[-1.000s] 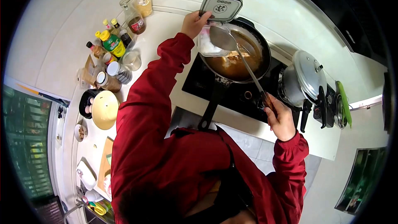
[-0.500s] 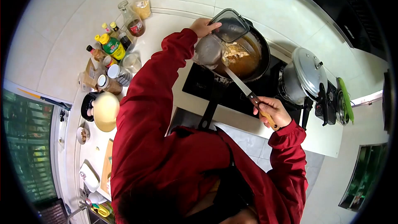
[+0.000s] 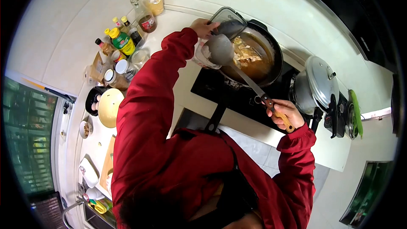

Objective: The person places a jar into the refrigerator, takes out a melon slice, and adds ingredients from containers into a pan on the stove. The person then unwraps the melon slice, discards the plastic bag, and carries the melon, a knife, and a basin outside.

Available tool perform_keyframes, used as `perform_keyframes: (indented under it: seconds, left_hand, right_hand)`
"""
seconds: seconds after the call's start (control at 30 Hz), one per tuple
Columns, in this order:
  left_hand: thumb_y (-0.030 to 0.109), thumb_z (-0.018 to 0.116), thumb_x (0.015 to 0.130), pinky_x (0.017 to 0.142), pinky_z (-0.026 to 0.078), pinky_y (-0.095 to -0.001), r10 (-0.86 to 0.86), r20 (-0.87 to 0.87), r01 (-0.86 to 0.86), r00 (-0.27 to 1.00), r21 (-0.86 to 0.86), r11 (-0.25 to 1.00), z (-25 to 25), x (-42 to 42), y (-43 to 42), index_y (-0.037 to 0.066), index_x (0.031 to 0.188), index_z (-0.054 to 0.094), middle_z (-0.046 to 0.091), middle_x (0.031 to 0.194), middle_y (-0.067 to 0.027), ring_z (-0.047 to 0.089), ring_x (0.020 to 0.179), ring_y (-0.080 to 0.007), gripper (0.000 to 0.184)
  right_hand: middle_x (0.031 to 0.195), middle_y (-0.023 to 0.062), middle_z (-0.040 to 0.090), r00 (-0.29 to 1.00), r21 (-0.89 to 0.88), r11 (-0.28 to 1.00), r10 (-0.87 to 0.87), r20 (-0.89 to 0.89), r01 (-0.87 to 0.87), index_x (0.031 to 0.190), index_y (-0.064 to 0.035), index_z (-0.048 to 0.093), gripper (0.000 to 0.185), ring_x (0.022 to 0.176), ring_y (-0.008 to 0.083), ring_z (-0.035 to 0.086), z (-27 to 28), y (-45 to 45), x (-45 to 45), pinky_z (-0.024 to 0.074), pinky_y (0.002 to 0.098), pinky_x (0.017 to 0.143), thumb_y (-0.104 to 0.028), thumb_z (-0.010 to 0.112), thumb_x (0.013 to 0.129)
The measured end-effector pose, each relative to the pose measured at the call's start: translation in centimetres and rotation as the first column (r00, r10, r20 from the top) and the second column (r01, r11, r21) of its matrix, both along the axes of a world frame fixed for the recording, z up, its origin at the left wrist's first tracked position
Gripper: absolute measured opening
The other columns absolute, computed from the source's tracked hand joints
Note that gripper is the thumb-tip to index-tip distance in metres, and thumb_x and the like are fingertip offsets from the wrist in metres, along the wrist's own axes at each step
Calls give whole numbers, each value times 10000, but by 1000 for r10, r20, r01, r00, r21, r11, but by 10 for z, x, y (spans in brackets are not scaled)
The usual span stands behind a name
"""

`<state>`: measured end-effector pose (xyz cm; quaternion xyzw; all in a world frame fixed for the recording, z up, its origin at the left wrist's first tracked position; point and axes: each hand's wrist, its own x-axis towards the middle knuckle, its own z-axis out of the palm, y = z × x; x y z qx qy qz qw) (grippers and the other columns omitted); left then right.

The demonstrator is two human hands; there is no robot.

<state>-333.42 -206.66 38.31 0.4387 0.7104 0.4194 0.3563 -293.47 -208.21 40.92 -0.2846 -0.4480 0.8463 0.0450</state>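
Right now the wok spatula (image 3: 221, 50) has its broad metal blade over the clear container (image 3: 202, 56), beside the near-left rim of the pan (image 3: 278, 61). I can't tell whether the blade touches the white contents. My right hand (image 3: 286, 113) is closed around the spatula's wooden handle, and its shaft slants across the pan's edge. My left hand (image 3: 204, 28) grips the raised clear lid (image 3: 229, 21) by its corner, tilted above the container; whether my fingers also support the container is hidden.

In the pan, pale pieces of food (image 3: 248, 53) sit in brown broth (image 3: 259, 67). The pan is on the black hob (image 3: 212, 85), its long handle pointing toward me. To the right is a silver pressure cooker (image 3: 320, 80), with a long green vegetable (image 3: 356, 110) beyond it.

Over on the left of the white bench (image 3: 180, 25), a glass bottle (image 3: 146, 20) stands beside a bag (image 3: 155, 3), near a green yellow-capped bottle (image 3: 123, 42) and jars (image 3: 118, 78). Nearer me are a cream bowl (image 3: 109, 108), a small bowl (image 3: 85, 129) and a wooden board (image 3: 107, 165).
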Motion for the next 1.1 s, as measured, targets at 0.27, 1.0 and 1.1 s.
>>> perform_keyframes:
  seconds: [0.27,1.0,1.1]
  left_hand:
    - [257,538,809,557,508,-260,62,336,-180,940,334,925,-2,-34,-37,-70,807,546,575,758,-109,605,633,-203,327]
    - [403,530,794,515,305,-174,509,558,-711,656,230,665,-94,-124,-114,149,887,575,576,753,79,489,657,-11,275]
    - [378,526,803,513,310,-169,439,514,-633,737,297,715,-77,-112,-114,136,874,578,590,770,63,504,660,-17,258]
  right_hand:
    - [760,78,513,990,45,989,-140,16,139,1102,26,451,329,452,68,381,24,12,31,261,149,336,-139,472,817]
    - [824,252,536,851,940,-236,-517,92,-245,1040,66,481,358,711,370,534,-60,24,-21,445,382,625,-9,530,692]
    - [820,254,535,835,930,-254,-542,91,-266,1044,67,480,368,694,373,530,-62,16,-19,444,386,627,1,532,686]
